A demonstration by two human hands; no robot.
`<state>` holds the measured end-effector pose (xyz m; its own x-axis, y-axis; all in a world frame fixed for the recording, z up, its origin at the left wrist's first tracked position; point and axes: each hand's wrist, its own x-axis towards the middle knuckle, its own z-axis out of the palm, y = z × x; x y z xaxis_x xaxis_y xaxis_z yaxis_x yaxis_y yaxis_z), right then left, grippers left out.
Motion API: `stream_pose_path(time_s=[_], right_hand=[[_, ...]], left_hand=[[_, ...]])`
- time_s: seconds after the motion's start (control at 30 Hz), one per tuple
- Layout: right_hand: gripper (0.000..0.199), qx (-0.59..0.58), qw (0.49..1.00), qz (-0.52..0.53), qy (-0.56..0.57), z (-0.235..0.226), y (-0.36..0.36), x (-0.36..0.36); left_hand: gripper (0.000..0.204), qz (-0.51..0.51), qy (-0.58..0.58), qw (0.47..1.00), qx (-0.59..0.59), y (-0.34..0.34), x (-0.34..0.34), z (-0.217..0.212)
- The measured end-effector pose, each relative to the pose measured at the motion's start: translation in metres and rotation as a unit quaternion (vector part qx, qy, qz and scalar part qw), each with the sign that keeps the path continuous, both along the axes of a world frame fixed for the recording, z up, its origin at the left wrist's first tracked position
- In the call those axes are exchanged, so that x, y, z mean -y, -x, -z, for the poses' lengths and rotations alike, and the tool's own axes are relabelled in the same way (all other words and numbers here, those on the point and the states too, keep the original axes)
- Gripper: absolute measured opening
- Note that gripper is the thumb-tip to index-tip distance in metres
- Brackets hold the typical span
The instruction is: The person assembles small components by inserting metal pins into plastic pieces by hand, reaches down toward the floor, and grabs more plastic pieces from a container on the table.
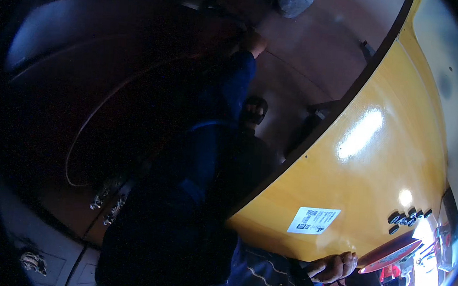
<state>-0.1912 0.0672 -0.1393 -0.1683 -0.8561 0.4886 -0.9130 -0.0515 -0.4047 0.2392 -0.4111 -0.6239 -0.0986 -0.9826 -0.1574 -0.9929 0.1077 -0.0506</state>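
My left hand (255, 43), at the end of a dark blue sleeve, reaches far forward into shadow, low over the brown floor. It looks closed, but darkness hides whatever is in it. My right hand (334, 267) is at the lower right, its fingers curled beside the near edge of a glossy yellow panel (380, 157). What those fingers hold, if anything, does not show. The panel has a dark edge and carries a white printed label (313, 220). Several small black pieces (408, 219) sit near its right end.
A sandalled foot (254, 110) stands on the floor (307, 58). Farther off lies a rounded grey-blue object (295, 2). Ornate metal handles (114, 209) are on brown fronts at lower left. A red-rimmed disc (390, 252) lies near bright light. The left side is very dark.
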Motion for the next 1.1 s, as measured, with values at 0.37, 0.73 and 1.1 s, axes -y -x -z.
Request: stream_pose_path(time_s=[0.37, 0.73, 1.1], right_hand=[[0.037, -0.111, 0.993, 0.005, -0.037, 0.002, 0.024, 0.001], [0.037, -0.077, 0.996, 0.012, -0.034, -0.003, 0.011, 0.002], [0.037, -0.100, 0.993, 0.011, -0.056, -0.004, 0.017, -0.005]], left_hand=[[0.033, 0.167, -0.070, 0.983, 0.017, 0.171, -0.031, 0.024], [0.031, -0.008, -0.035, 0.995, -0.096, 0.153, -0.027, -0.031], [0.032, -0.056, -0.118, 0.977, -0.167, 0.188, -0.038, 0.019]])
